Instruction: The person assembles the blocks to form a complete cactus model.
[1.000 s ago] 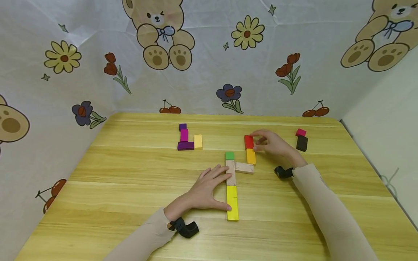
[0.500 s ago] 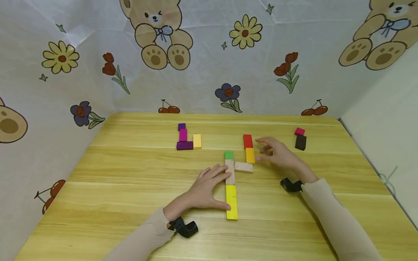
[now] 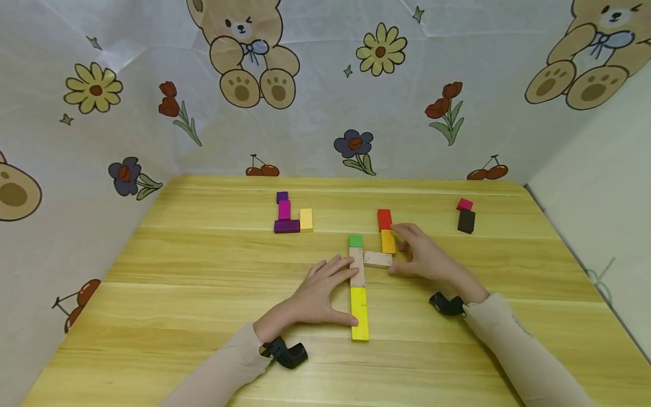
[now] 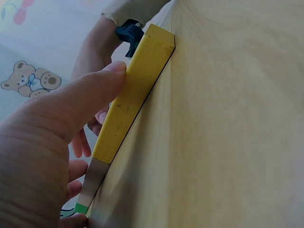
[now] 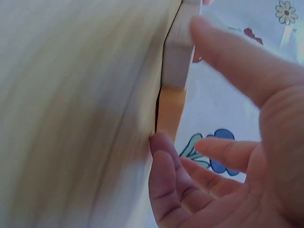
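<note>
My left hand (image 3: pixel 320 291) rests spread beside a straight row of blocks, its thumb on the yellow block (image 3: pixel 359 316) and its fingertips on the plain wooden block (image 3: pixel 357 277). A green block (image 3: pixel 355 241) tops that row. Off its right side lies a second plain wooden block (image 3: pixel 378 259), with an orange block (image 3: pixel 388 242) and a red block (image 3: pixel 384 220) above it. My right hand (image 3: pixel 429 260) is at their right side, thumb at the second plain block's end and index finger near the red-orange joint. In the right wrist view, other fingertips lie close to the orange block (image 5: pixel 170 109).
Left of centre at the back lie a purple block (image 3: pixel 287 226), a magenta block (image 3: pixel 284 210), a small dark purple block (image 3: pixel 282 197) and a pale yellow block (image 3: pixel 306 220). At the back right are a black block (image 3: pixel 466 221) and a pink block (image 3: pixel 465 204).
My right hand first drew back right from the red block, then came in nearer, its thumb now at the second plain block. The left hand keeps its place.
</note>
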The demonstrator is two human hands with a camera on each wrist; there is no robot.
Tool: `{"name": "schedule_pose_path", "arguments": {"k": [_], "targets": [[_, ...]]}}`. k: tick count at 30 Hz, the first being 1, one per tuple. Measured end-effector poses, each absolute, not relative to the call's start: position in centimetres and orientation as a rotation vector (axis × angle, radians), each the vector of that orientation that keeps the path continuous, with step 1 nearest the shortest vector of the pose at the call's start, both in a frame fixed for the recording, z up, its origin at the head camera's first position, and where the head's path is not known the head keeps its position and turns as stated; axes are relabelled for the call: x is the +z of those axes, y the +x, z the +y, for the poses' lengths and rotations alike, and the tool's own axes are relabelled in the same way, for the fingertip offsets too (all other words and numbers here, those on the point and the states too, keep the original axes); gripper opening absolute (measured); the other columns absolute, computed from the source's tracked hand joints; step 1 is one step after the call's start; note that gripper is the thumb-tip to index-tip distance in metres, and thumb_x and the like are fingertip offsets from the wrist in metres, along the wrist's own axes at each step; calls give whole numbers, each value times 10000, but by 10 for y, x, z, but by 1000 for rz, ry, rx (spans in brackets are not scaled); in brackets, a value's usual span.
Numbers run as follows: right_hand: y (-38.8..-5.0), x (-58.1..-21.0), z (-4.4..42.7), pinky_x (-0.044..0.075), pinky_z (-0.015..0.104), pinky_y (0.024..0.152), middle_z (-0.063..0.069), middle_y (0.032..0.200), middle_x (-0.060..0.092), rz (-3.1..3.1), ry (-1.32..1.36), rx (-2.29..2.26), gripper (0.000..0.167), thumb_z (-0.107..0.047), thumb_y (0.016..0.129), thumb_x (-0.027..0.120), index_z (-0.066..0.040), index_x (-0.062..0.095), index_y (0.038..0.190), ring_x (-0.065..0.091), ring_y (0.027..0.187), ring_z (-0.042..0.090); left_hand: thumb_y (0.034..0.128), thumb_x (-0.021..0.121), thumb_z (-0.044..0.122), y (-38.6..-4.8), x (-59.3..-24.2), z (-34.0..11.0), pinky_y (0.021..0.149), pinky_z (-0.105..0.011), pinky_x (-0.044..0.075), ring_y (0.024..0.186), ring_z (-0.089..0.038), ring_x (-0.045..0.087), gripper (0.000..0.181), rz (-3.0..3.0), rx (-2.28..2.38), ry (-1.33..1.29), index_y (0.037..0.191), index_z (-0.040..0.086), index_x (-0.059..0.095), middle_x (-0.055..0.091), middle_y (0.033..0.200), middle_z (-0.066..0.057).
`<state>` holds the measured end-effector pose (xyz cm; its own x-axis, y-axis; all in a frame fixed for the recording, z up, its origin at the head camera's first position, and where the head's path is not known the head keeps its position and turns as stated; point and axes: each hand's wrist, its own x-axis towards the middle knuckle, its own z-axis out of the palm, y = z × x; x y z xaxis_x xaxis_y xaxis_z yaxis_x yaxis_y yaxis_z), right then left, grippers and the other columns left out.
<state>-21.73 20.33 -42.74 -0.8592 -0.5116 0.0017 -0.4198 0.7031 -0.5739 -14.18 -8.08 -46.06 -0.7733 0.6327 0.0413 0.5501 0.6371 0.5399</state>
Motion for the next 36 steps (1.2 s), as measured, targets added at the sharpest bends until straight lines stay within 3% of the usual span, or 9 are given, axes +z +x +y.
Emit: {"name": "schedule_pose_path", "arguments": {"k": [11, 15, 19, 23, 31, 36], "targets": [[-223, -428, 197, 499, 363, 815, 215, 1440, 416, 2766, -788, -823, 900, -254, 742, 865, 32, 401, 1458, 562, 1013, 256, 722, 770, 602, -141, -460, -81, 1225, -510, 91, 1524, -266, 125, 987, 2698, 817, 964, 1519, 177, 372, 209, 1634, 11], [-223, -428, 197, 499, 472, 938, 225, 1449, 407, 2762, -793, -819, 891, -286, 753, 857, 21, 408, 1458, 550, 1087, 311, 722, 771, 599, -141, -459, -81, 1224, -513, 94, 1522, -275, 132, 984, 2699, 821, 967, 1516, 171, 378, 217, 1632, 1], [-221, -428, 195, 375, 592, 1086, 217, 1506, 364, 2778, -787, -814, 855, -369, 810, 797, -5, 399, 1473, 434, 1287, 388, 724, 769, 600, -141, -458, -81, 1226, -510, 89, 1523, -269, 129, 983, 2699, 817, 965, 1517, 173, 376, 217, 1632, 0], [-219, -431, 195, 298, 623, 1125, 196, 1589, 260, 2815, -832, -754, 803, -392, 901, 691, -9, 334, 1509, 291, 1413, 424, 728, 766, 600, -141, -458, -81, 1230, -504, 77, 1526, -260, 117, 981, 2691, 812, 962, 1520, 177, 371, 212, 1634, 0], [-213, -437, 193, 170, 703, 1129, 163, 1639, 125, 2788, -862, -610, 775, -402, 976, 570, -41, 204, 1556, 107, 1489, 447, 731, 756, 616, -142, -459, -80, 1234, -494, 64, 1529, -249, 100, 983, 2688, 804, 957, 1522, 181, 366, 200, 1638, 10], [-212, -439, 192, 131, 669, 1156, 158, 1645, 87, 2750, -835, -564, 757, -396, 1000, 523, -49, 156, 1564, 85, 1495, 439, 728, 753, 625, -142, -460, -81, 1234, -491, 68, 1528, -248, 106, 983, 2697, 798, 948, 1521, 187, 368, 200, 1637, 19]]}}
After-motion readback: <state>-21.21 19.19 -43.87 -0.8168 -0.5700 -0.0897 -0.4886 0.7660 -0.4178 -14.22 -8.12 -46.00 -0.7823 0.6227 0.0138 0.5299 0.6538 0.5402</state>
